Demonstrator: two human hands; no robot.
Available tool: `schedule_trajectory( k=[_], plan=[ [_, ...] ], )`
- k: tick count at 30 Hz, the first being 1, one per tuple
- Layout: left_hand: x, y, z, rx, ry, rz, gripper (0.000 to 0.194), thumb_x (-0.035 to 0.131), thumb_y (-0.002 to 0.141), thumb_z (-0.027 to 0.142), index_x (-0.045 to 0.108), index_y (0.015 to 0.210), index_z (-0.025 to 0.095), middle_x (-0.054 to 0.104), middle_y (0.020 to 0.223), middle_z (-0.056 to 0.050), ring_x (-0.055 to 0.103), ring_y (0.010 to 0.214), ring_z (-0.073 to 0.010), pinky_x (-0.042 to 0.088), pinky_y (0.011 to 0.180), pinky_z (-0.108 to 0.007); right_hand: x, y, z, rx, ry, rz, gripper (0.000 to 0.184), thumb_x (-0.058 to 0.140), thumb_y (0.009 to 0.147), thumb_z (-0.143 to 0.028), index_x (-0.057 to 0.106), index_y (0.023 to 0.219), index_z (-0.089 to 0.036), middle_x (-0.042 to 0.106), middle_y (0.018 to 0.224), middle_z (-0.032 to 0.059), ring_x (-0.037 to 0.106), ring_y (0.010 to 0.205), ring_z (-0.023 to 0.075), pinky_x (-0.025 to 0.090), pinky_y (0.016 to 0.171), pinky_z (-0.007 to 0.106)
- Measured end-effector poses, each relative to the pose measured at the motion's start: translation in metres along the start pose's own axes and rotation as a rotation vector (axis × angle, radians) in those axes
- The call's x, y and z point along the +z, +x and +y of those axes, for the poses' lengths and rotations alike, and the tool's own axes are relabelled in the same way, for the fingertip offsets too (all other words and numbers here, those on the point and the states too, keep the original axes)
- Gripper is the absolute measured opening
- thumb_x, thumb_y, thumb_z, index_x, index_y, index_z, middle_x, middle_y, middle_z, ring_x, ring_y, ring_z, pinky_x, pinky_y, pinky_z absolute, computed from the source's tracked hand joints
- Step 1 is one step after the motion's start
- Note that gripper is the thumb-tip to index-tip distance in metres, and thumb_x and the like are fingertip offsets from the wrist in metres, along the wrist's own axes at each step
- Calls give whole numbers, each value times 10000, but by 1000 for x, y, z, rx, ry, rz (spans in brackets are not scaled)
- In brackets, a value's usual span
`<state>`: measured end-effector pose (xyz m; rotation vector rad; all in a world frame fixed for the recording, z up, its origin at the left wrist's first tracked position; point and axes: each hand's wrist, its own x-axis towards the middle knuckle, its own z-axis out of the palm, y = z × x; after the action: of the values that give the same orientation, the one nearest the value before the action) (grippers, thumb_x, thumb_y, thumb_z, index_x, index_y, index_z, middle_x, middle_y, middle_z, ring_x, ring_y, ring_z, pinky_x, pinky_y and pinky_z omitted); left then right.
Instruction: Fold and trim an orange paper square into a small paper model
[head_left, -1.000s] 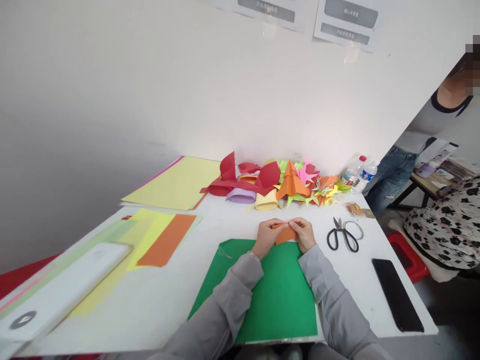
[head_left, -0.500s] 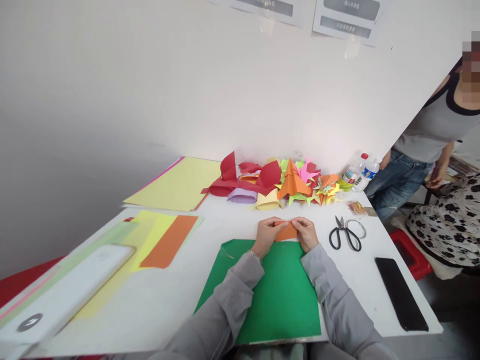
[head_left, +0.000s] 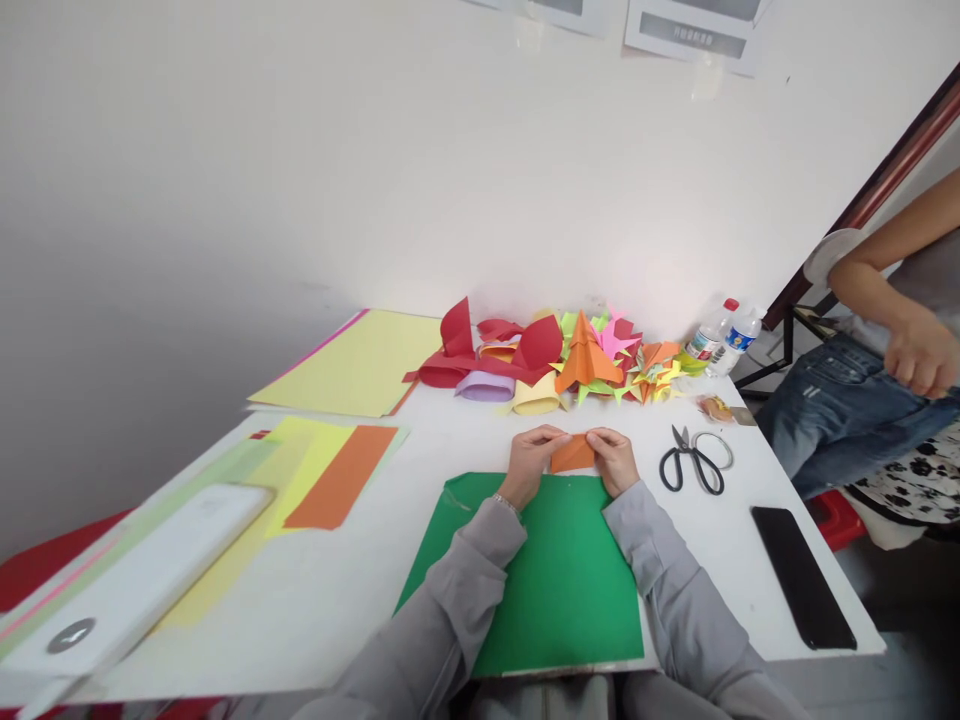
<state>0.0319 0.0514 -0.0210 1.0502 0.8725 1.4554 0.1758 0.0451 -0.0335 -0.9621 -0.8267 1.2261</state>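
Observation:
A small folded orange paper (head_left: 572, 455) is held between both of my hands, just above the far edge of a green sheet (head_left: 551, 580) on the white table (head_left: 360, 590). My left hand (head_left: 531, 462) pinches its left end with closed fingers. My right hand (head_left: 616, 460) pinches its right end the same way. Grey sleeves cover both forearms.
Black scissors (head_left: 694, 462) lie right of my hands, a black phone (head_left: 802, 577) nearer the right edge. A heap of folded paper shapes (head_left: 570, 362) and two bottles (head_left: 724, 335) stand by the wall. Yellow and orange sheets (head_left: 330, 470) lie left. Another person (head_left: 877, 370) stands at the right.
My hands have turned the orange paper so more of its flat face shows. The person at the right has moved closer and lower in view as the camera tilted.

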Motion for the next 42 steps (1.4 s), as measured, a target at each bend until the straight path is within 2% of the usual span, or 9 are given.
schedule_trajectory(
  k=[7, 12, 19, 26, 30, 38, 42],
  plan=[
    [-5, 1, -2, -45, -1, -33, 190, 759, 589, 326, 683, 573, 152, 665, 661, -41, 581, 656, -161, 479, 638, -289, 1, -1, -1, -8, -13, -14, 178, 813, 539, -311, 727, 649, -200, 679, 663, -3, 575, 646, 150, 454, 685, 307],
    [-2, -3, 0, -54, 55, -29, 172, 769, 586, 304, 719, 649, 153, 671, 642, -26, 581, 645, -158, 471, 636, -277, -1, -2, -1, -11, -20, -12, 168, 811, 546, -307, 724, 643, -201, 672, 651, -7, 573, 644, 152, 455, 674, 303],
    [0, -5, 1, -60, 104, -37, 200, 747, 618, 349, 728, 656, 153, 668, 606, -23, 577, 610, -157, 454, 578, -264, 0, -2, 2, -9, -18, -2, 183, 800, 566, -330, 718, 674, -208, 688, 672, -6, 577, 622, 143, 456, 661, 300],
    [3, -8, 5, -44, 180, -98, 161, 757, 607, 314, 735, 637, 158, 705, 672, -47, 611, 665, -178, 472, 656, -277, 1, -5, -1, -22, -101, -59, 150, 809, 570, -304, 710, 611, -199, 626, 570, -25, 525, 563, 123, 422, 588, 262],
    [5, -9, 5, -25, 206, -81, 163, 745, 624, 320, 723, 615, 159, 692, 654, -35, 601, 658, -172, 462, 649, -270, 1, -6, 0, 6, -138, -73, 183, 790, 592, -356, 703, 622, -198, 604, 534, -28, 498, 504, 122, 401, 525, 262],
    [2, -6, -4, -66, 206, -61, 198, 744, 622, 342, 726, 663, 149, 707, 678, -46, 615, 656, -181, 474, 643, -282, 1, -6, -2, -8, -219, -69, 221, 758, 613, -400, 690, 625, -190, 585, 546, -28, 477, 497, 117, 367, 478, 249],
    [1, -7, -5, -58, 225, -102, 189, 739, 626, 338, 730, 648, 151, 708, 672, -45, 614, 655, -183, 473, 641, -281, 1, -7, -3, -13, -256, -72, 215, 755, 610, -400, 703, 636, -193, 596, 565, -27, 475, 505, 113, 346, 467, 241]
  ],
)
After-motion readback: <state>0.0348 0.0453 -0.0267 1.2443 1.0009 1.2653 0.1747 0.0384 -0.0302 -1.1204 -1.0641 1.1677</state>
